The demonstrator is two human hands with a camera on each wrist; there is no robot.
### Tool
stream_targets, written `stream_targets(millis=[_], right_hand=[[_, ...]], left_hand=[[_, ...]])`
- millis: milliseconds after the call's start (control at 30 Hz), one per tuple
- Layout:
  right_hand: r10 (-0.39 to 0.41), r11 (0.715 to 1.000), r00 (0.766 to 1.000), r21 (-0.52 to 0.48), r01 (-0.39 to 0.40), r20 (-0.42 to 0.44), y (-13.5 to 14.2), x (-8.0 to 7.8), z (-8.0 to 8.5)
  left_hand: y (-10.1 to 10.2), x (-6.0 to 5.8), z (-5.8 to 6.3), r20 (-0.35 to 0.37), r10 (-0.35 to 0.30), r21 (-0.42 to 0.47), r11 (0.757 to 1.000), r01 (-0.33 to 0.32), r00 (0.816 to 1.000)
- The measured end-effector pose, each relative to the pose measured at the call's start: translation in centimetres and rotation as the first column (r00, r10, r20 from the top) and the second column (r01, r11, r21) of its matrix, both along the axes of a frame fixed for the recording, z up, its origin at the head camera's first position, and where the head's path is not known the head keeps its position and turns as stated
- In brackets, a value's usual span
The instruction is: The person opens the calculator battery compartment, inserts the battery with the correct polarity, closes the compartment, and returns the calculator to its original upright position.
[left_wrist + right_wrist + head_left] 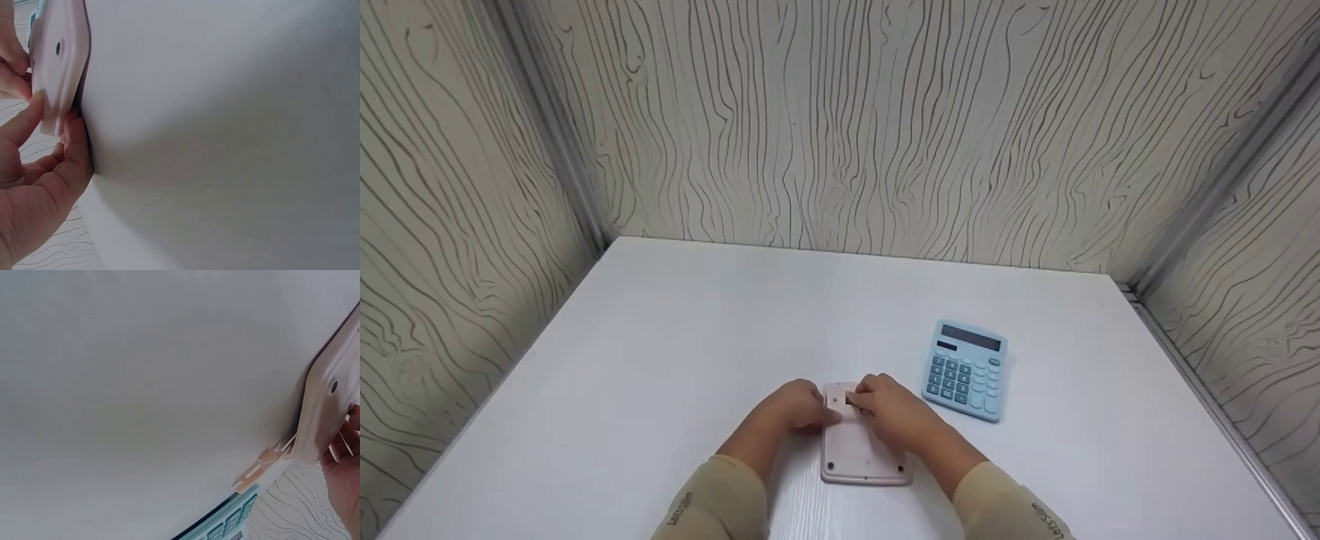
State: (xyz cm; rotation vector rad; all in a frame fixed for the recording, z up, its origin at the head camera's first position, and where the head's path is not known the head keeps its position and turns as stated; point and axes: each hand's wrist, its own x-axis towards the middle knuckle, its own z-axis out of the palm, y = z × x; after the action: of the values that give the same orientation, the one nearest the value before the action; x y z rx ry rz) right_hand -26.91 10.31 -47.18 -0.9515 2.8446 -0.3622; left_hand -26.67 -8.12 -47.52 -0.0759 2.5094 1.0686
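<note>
A pale pink calculator [861,450] lies face down on the white table, its back and dark round feet showing. My left hand [799,405] grips its far left corner; in the left wrist view the thumb [35,107] presses on the back, with the fingers under the edge. Over the far end of the back, my right hand [896,412] has its bunched fingertips at a small dark opening [849,398]. A small round greyish spot [350,406] shows beside fingertips in the right wrist view. I cannot tell whether the right fingers pinch anything.
A light blue calculator [966,369] lies face up to the right of the pink one. Between them, in the right wrist view, is a small peach-coloured slotted piece [253,469]. Wood-grain patterned panels [840,127] rise behind the table and at both sides.
</note>
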Motion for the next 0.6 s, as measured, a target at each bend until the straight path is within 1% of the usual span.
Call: stream_targets(millis=[167, 267, 333, 400, 500, 600], right_hand=[[0.03, 0.999, 0.998, 0.016, -0.031, 0.05, 0.8, 0.2, 0.2], [0.015, 1.0, 0.997, -0.004, -0.014, 0.078, 1.2, 0.1, 0.3], [-0.017, 0.999, 0.996, -0.033, 0.02, 0.082, 1.6, 0.1, 0.4], [-0.065, 0.996, 0.994, -0.058, 0.07, 0.085, 2.0, -0.1, 0.6], [-0.152, 0.983, 0.984, -0.087, 0.16, 0.094, 2.7, -0.4, 0.8], [-0.215, 0.969, 0.973, -0.108, 0.224, 0.088, 3.5, -0.7, 0.9]], left_hand=[[0.0, -0.1, -0.1, 0.008, 0.007, 0.001, 1.0, -0.007, 1.0], [0.1, -0.1, -0.2, 0.014, 0.011, 0.01, 1.0, -0.012, 1.0], [0.2, -0.1, -0.2, 0.021, 0.019, 0.017, 1.0, -0.02, 1.0], [0.2, -0.1, -0.2, 0.024, 0.026, 0.022, 0.999, -0.027, 0.999], [0.3, -0.1, -0.1, 0.034, 0.04, 0.038, 0.998, -0.042, 0.999], [0.3, -0.1, -0.1, 0.034, 0.048, 0.047, 0.998, -0.05, 0.998]])
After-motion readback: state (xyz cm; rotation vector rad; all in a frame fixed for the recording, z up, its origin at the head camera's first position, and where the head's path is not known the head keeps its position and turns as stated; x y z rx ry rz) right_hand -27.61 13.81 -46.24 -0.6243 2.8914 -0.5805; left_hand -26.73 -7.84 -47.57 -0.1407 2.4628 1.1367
